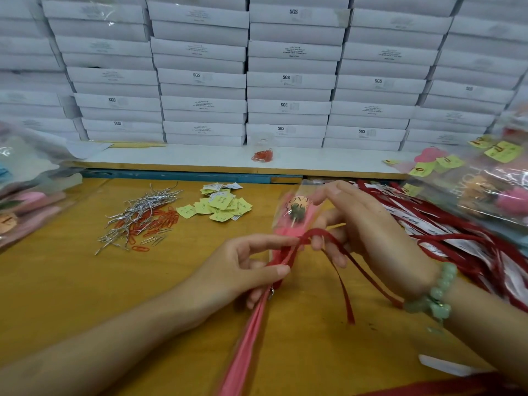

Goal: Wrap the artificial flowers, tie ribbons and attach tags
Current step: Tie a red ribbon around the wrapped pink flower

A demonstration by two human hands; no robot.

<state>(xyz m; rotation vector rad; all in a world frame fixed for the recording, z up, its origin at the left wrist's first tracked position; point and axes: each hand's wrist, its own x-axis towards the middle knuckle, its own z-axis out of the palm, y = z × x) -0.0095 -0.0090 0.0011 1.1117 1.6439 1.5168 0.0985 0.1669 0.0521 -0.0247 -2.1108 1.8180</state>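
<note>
A wrapped artificial flower (295, 212) in a clear and pink sleeve lies slanted across the wooden table (71, 281), its pink stem end running toward the bottom edge. A dark red ribbon (340, 270) loops around the sleeve's neck, and its loose tails trail to the right. My left hand (243, 267) pinches the ribbon and sleeve at the neck between thumb and forefinger. My right hand (363, 224), with a green bead bracelet on the wrist, holds the ribbon loop just right of the sleeve. Yellow tags (220, 205) lie in a heap behind my hands.
Silver twist ties (143, 207) and orange paper clips (154, 224) are scattered at the left. A pile of red ribbons (457, 238) and wrapped tagged flowers (491, 184) sits at the right, more wrapped flowers (25, 201) at the left. White boxes (288, 78) are stacked behind a shelf holding a clip bag (263, 152).
</note>
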